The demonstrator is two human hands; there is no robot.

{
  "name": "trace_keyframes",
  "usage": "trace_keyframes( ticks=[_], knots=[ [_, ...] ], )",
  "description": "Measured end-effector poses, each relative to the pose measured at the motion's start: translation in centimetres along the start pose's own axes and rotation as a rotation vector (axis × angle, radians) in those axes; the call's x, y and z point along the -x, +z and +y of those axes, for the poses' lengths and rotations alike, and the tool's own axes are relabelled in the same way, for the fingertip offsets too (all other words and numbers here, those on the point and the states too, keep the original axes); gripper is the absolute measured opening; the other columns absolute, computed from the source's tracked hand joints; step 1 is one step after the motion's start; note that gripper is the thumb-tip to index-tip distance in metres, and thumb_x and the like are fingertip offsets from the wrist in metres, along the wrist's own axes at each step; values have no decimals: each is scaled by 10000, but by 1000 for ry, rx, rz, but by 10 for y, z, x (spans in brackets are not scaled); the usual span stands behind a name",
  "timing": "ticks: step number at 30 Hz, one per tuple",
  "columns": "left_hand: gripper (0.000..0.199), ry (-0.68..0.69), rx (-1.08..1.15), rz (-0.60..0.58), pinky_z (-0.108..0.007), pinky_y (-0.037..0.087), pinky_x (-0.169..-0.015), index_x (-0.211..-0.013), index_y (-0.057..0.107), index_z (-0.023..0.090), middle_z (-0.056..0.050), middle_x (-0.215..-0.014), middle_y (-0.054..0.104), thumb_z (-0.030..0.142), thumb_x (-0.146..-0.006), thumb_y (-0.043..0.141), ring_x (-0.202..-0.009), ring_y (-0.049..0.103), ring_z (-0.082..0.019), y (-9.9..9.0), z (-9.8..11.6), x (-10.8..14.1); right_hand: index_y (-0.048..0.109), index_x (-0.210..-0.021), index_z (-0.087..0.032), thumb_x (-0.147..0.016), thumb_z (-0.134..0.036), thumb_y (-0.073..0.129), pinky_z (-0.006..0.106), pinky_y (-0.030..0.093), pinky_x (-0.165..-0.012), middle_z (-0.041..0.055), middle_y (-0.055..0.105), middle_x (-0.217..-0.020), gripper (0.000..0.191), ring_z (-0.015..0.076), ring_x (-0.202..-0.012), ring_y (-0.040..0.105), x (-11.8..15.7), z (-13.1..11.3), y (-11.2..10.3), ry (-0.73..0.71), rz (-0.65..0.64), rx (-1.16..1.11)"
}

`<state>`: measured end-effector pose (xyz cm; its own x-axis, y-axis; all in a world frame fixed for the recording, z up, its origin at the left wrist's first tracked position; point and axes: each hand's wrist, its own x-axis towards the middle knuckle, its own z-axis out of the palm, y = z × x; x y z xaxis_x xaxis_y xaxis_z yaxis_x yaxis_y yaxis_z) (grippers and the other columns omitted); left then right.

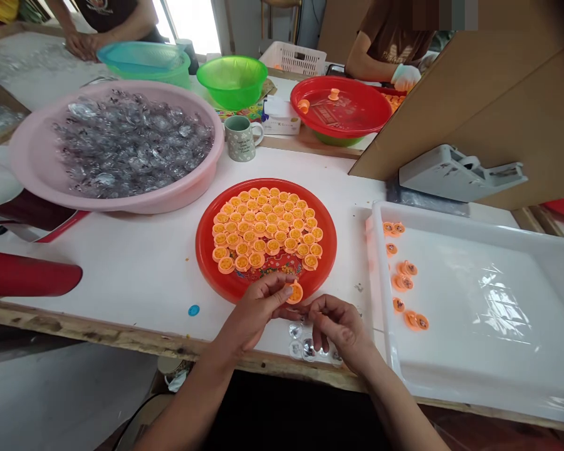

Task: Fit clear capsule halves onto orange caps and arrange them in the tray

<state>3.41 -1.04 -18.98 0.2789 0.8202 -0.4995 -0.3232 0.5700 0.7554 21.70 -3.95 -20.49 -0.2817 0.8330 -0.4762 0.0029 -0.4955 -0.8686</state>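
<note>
Bottom centre of frame, the L hand (258, 304) pinches 1 orange cup (294, 292) btwn thumb & index finger, over the near rim of the red plate (204, 250). Cup's round face is turned up toward the cam, its small nub pointing to top of frame; outline's near round, so no clear long axis. Just R of it, the R hand (341, 326) has fingers curled w/ thumb & index tips close; can't tell if anything sits btwn them. Below those fingers, approx. 5 clear domes (309, 349) lie on the white worktop (131, 269), partly hidden, so count's rough.

Mid-frame, the plate carries dozens of loose cups (260, 228), faces mostly up, packed too tight for an exact no. Right side: 1 white tray (498, 313) w/ approx. 9 orange pcs (405, 282) along its L edge, some in touching pairs. Centre L: 1 blue disc (194, 310). Upper L: 1 pink basin (188, 199) heaped w/ clear pcs (136, 144), uncountable. Upper centre: 1 mug (241, 139), handle pointing R; 1 bright-green basin (230, 94) behind. Upper R: 1 red basin (343, 116) w/ 2 cups (333, 94), plus 1 tape dispenser (446, 172), long axis running L–R.
</note>
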Motion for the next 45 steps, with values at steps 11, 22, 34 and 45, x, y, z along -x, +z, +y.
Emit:
trace_keyframes(
  ticks=[11, 22, 34, 45],
  knots=[
    [345, -30, 0, 93, -348, 602, -804, -1040, 628, 177, -60, -1080, 673, 359, -770, 740, -953, 679, -221, 17, -6, 0, 572, -816, -175, -790, -527, 650, 189, 324, -337, -27, 584, -479, 361, 83, -330, 425, 1, 9, 2, 7, 274, 100],
    [325, -9, -69, 17, -338, 581, -868, -1062, 689, 204, -52, -1136, 686, 375, -787, 718, -1046, 662, -248, 22, -6, 3, 578, -826, -193, -887, -372, 557, 266, 462, -579, -15, 588, -639, 191, 139, -588, 550, 1, -13, -10, -216, 195, 240],
    [276, 147, -355, -9, -339, 552, -885, -1074, 718, 196, -58, -1036, 731, 277, -815, 669, -974, 678, -239, 33, -11, 12, 593, -940, -216, -905, -246, 549, 285, 517, -693, 28, 658, -850, 63, 167, -764, 641, 11, -10, 3, -449, 401, 525],
    [340, 323, -334, 8, -256, 553, -880, -1176, 654, 225, -20, -1040, 729, 213, -837, 645, -977, 677, -174, 35, -12, 21, 583, -931, -234, -893, -125, 587, 207, 501, -645, -30, 674, -825, 116, 108, -715, 650, 30, -20, 9, -655, 498, 616]
  ],
)
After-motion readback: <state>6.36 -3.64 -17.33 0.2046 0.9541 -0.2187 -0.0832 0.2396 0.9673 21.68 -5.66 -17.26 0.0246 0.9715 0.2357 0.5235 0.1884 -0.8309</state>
